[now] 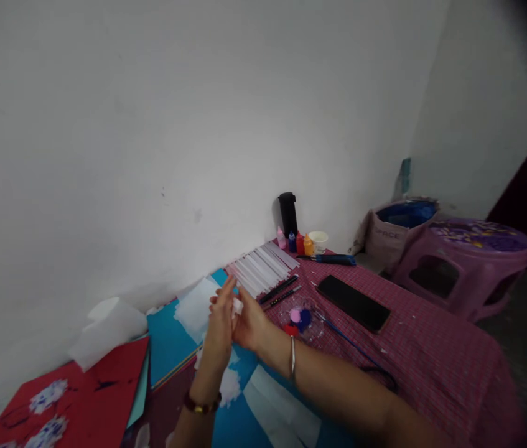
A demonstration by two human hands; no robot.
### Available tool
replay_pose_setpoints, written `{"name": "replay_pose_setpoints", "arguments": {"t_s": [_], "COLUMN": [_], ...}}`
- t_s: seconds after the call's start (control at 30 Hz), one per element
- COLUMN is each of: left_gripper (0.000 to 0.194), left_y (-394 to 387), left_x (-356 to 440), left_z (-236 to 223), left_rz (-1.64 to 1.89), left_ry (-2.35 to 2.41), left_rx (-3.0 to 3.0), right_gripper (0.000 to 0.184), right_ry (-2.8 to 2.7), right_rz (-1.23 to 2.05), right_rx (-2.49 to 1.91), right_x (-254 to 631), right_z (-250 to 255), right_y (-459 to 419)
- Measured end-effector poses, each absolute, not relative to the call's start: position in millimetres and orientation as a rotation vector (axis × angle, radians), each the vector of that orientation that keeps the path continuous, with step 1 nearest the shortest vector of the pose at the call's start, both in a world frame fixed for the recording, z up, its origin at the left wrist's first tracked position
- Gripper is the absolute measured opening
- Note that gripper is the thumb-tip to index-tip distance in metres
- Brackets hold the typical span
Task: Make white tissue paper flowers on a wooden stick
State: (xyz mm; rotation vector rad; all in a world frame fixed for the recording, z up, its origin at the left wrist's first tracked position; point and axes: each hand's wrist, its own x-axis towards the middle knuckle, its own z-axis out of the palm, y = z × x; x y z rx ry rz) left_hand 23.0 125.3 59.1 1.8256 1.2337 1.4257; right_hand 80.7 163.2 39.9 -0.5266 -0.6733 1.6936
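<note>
My left hand and my right hand are brought together palm to palm over the table, fingers fairly straight. A small piece of white tissue paper shows between them, partly hidden by the palms. Below the hands lies a blue sheet with torn white tissue bits and a larger folded white tissue piece. Behind them, another white tissue sheet rests on blue card.
White paper strips, pens, a paint palette, a brush and a phone lie nearby. Paint bottles, a cup and a black flask stand behind. Left are a tissue roll and red card.
</note>
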Motion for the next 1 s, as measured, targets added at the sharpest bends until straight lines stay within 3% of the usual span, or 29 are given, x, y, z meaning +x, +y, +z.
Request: {"name": "replay_pose_setpoints", "arguments": {"t_s": [0.07,0.2,0.4,0.6,0.7,0.87,1.0], "left_gripper": [0.039,0.024,0.017,0.03,0.032,0.04,0.022], "left_y": [133,136,122,129,134,141,150], "left_x": [15,-5,-11,-16,-22,-27,-13], "left_z": [65,61,38,24,26,26,14], "left_rz": [1.492,1.551,1.274,1.05,1.044,1.329,1.522], "left_ry": [1.116,1.055,1.549,1.689,1.682,1.797,1.684], "left_rx": [1.618,1.286,2.237,2.487,2.328,1.732,1.441], "right_gripper": [0.023,0.021,0.025,0.035,0.038,0.015,0.03], "right_ry": [-0.304,-0.039,-0.065,-0.138,-0.308,-0.776,-0.564], "right_rz": [1.916,2.019,2.104,2.164,2.207,1.92,2.015], "right_rx": [-0.429,-0.373,-0.367,-0.369,-0.37,-0.767,-0.815], "right_x": [82,83,76,71,77,98,98], "right_z": [36,29,23,31,32,21,13], "right_y": [169,176,173,159,157,166,173]}}
